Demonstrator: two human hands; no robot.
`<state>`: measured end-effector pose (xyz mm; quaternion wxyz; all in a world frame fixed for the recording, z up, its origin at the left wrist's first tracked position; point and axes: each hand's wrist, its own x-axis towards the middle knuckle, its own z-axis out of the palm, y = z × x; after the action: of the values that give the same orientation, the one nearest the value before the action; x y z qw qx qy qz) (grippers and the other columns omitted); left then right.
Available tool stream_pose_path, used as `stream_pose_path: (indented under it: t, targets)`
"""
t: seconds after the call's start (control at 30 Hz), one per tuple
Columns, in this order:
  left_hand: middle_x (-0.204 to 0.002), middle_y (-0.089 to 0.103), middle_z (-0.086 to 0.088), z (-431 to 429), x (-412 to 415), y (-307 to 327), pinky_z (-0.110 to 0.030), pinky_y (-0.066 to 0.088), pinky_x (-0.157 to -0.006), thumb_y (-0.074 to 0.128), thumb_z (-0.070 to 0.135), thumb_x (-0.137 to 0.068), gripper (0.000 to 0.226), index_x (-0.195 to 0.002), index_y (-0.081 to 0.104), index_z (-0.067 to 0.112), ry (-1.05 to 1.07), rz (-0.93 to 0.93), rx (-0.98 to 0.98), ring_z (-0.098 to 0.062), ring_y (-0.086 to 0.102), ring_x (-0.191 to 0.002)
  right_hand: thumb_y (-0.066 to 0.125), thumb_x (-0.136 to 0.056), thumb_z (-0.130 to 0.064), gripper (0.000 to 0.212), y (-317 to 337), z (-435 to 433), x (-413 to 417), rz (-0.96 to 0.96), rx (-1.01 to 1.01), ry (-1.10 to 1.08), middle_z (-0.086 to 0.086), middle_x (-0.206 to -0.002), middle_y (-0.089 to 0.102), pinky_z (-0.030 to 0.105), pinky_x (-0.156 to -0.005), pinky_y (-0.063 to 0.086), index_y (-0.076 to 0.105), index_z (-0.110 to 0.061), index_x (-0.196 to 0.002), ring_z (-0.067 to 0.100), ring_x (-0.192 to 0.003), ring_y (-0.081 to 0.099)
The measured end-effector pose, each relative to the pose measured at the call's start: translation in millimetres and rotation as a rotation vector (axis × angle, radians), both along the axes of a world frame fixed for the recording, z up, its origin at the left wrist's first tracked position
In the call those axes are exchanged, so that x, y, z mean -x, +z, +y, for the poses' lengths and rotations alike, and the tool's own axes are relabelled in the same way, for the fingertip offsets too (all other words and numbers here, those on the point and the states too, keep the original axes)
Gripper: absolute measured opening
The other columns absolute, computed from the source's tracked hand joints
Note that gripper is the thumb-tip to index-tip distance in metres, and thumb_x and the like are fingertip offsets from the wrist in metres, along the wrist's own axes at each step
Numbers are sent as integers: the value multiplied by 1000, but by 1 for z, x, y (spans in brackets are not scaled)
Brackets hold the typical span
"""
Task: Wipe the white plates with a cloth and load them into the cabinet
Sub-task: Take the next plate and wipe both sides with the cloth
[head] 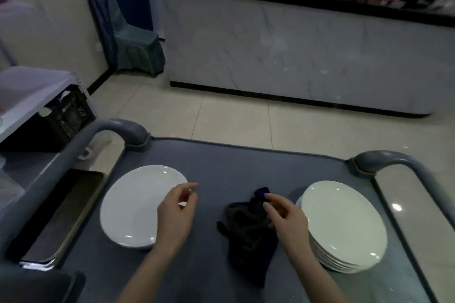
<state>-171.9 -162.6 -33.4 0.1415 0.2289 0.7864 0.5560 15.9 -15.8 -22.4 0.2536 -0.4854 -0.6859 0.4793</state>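
A single white plate (134, 206) lies on the left of the grey cart top (221, 162). My left hand (176, 211) hovers over its right rim, fingers apart, holding nothing. A crumpled dark cloth (246, 231) lies in the middle of the cart. My right hand (285, 216) rests at the cloth's right edge with fingers loosely curled over it; a firm grip is not visible. A stack of several white plates (344, 226) stands on the right, just beside my right hand.
Grey cart handles rise at the far left (118, 128) and far right (394, 160). Metal trays (61, 216) sit low on the left. A black crate (66, 115) stands beyond them. A marble-fronted counter (295, 56) crosses the tiled floor ahead.
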Motion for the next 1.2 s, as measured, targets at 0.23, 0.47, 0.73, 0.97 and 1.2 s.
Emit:
stream_pose_path:
  t: [0.23, 0.47, 0.73, 0.97, 1.2]
  targets:
    - [-88, 70, 6, 99, -121, 0, -15, 50, -71, 67, 20, -91, 20, -100, 65, 37, -346, -184, 56, -7, 67, -84, 73, -85, -16, 23, 19, 77, -137, -172, -153, -201, -1, -85, 64, 34, -76, 47, 72, -20, -109, 18, -74, 60]
    - [-105, 59, 3, 157, -192, -11, -15, 47, -74, 72, 14, -85, 34, -112, 58, 29, -371, -139, 192, -6, 61, -87, 78, -82, -18, 53, -6, 124, -207, -339, -113, -162, 14, -114, 56, 21, -78, 34, 58, -13, -131, 13, -90, 46]
    - [-111, 53, -4, 173, -207, -24, -23, 46, -81, 68, -2, -79, 51, -126, 60, 15, -269, -43, 327, -10, 59, -84, 80, -77, -12, 57, -18, 145, -215, -322, 35, -120, 10, -109, 49, 26, -82, 42, 56, -11, -129, 21, -86, 53]
    - [-108, 61, -5, 177, -209, -24, -18, 48, -72, 61, -7, -72, 49, -113, 70, 19, -175, -129, 325, -9, 64, -78, 79, -69, -1, 50, -23, 151, -220, -130, 168, -235, 5, -81, 68, 33, -68, 53, 66, -15, -115, 21, -74, 65]
    - [-105, 67, 2, 155, -204, -13, -27, 59, -76, 67, -6, -70, 50, -107, 69, 28, -120, -276, 169, -10, 68, -82, 63, -91, -8, 29, -29, 150, -211, 198, 326, -145, 13, -102, 69, 51, -85, 54, 64, -16, -118, 37, -98, 64]
